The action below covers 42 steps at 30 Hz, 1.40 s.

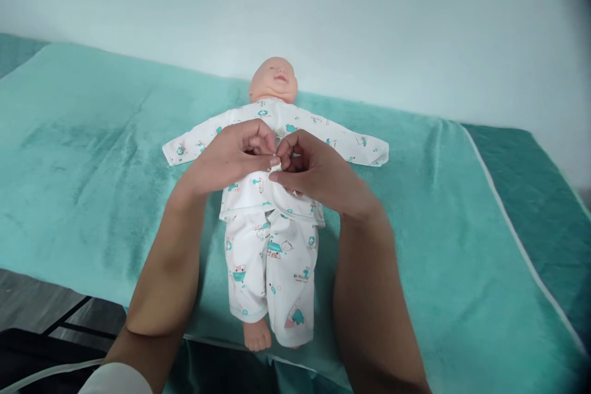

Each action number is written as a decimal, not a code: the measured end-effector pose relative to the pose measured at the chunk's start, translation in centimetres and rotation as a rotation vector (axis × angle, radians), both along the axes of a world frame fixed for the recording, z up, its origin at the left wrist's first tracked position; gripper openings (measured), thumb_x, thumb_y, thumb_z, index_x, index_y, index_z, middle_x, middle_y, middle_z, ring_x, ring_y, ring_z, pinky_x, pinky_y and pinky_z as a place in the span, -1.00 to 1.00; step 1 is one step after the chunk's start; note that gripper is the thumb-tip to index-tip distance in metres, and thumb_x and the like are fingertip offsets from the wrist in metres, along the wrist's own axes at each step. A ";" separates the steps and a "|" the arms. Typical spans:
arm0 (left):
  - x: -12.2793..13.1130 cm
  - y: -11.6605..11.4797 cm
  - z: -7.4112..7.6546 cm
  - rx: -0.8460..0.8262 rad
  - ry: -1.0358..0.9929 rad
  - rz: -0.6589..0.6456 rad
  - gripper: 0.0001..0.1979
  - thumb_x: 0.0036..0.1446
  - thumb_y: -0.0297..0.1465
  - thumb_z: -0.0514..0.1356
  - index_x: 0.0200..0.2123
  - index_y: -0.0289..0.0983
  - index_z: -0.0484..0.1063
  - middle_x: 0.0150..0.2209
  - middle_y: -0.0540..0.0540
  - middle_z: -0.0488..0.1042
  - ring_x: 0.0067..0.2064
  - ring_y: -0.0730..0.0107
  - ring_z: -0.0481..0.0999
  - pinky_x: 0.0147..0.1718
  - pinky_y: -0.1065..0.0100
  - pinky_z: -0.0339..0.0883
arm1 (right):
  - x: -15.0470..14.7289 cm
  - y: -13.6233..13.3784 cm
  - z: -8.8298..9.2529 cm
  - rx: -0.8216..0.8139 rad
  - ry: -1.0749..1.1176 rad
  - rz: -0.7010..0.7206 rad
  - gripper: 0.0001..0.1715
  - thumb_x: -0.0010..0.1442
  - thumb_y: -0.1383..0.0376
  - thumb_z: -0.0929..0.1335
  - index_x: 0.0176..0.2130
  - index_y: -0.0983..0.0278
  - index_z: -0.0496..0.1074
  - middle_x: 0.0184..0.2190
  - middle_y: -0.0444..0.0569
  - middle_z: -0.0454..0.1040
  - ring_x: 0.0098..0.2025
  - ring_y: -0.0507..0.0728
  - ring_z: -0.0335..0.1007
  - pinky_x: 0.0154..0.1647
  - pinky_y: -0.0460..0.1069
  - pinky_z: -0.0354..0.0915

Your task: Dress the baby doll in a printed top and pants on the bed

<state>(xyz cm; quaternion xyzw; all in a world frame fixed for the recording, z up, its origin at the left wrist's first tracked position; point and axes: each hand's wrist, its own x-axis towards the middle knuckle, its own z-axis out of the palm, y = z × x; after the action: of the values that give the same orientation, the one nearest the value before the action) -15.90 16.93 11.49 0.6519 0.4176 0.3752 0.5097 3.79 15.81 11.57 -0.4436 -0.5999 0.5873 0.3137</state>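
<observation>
A baby doll [273,79] lies on its back, head toward the wall, dressed in a white printed shirt [244,197] and matching trousers [290,258]. Over the middle of its chest, my left hand [240,151] pinches the shirt's front edge between thumb and fingers. Close against it, my right hand [311,163] is closed on the same front opening from the other side. The fingertips of both hands meet there, and they hide the fastening between them. Both sleeves stretch out sideways. One bare foot [257,335] shows below a trouser leg.
A teal velvety cover [115,197] is spread under the doll, with a darker teal strip [530,184] at the right. A pale wall [323,18] rises behind. At the lower left are a black object [37,360], a white cable [60,369] and grey floor [28,292].
</observation>
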 end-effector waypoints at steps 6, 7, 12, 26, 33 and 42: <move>-0.2 0.2 -0.3 -0.020 -0.062 -0.026 -0.62 0.00 -0.14 0.48 -0.35 -0.22 0.42 -0.40 -0.03 0.56 -0.33 0.37 0.56 -0.35 0.32 0.40 | 0.2 0.2 -0.2 0.006 0.045 0.005 -0.61 0.07 0.34 0.55 -0.24 0.19 0.30 -0.44 -0.30 0.30 -0.58 -0.11 0.22 -0.62 -0.12 0.14; -0.3 0.3 -0.3 -0.022 -0.065 -0.038 -0.62 0.00 -0.13 0.48 -0.35 -0.22 0.42 -0.40 -0.03 0.56 -0.33 0.38 0.55 -0.35 0.33 0.39 | 0.3 0.2 -0.2 0.005 0.054 0.013 -0.61 0.08 0.32 0.55 -0.23 0.19 0.30 -0.46 -0.30 0.30 -0.58 -0.10 0.22 -0.61 -0.12 0.15; -0.8 0.4 -0.3 -0.021 -0.026 -0.086 -0.67 0.03 -0.19 0.47 -0.34 -0.22 0.44 -0.45 0.02 0.50 -0.40 0.47 0.47 -0.42 0.39 0.32 | 0.6 0.2 -0.2 0.043 0.077 0.044 -0.68 0.24 0.17 0.51 -0.20 0.19 0.31 -0.59 -0.30 0.33 -0.56 -0.04 0.30 -0.58 -0.12 0.21; -1.6 0.2 0.2 -0.074 0.073 -0.188 -0.83 0.10 -0.32 0.40 -0.25 -0.23 0.55 -0.38 -0.02 0.64 -0.33 0.41 0.61 -0.34 0.39 0.42 | 0.7 0.5 -0.8 0.059 0.131 -0.020 -0.67 0.19 0.14 0.53 -0.22 0.19 0.36 -0.57 -0.27 0.37 -0.58 -0.05 0.28 -0.61 -0.13 0.17; -1.1 0.3 0.0 0.003 0.023 -0.011 -0.86 0.16 -0.29 0.37 -0.29 -0.23 0.55 -0.45 -0.01 0.54 -0.43 0.47 0.50 -0.42 0.38 0.39 | 0.9 0.6 -1.1 0.067 0.158 -0.013 -0.72 0.21 0.15 0.51 -0.22 0.20 0.40 -0.56 -0.26 0.37 -0.57 -0.05 0.28 -0.62 -0.13 0.17; 0.1 1.6 -2.4 0.528 0.192 0.291 -0.79 0.41 -0.24 0.13 -0.09 -0.10 0.56 -0.01 -0.07 0.60 0.08 0.23 0.55 0.05 0.15 0.46 | -0.1 1.2 -2.1 0.246 0.309 -0.278 -0.81 0.26 0.19 0.46 -0.27 0.15 0.38 -0.53 -0.24 0.37 -0.52 -0.01 0.32 -0.54 -0.09 0.29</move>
<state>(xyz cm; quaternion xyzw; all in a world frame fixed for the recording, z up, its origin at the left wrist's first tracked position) -15.81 18.52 9.12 0.7275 0.4409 0.4765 0.2218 3.73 16.96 9.51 -0.3853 -0.5448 0.5219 0.5314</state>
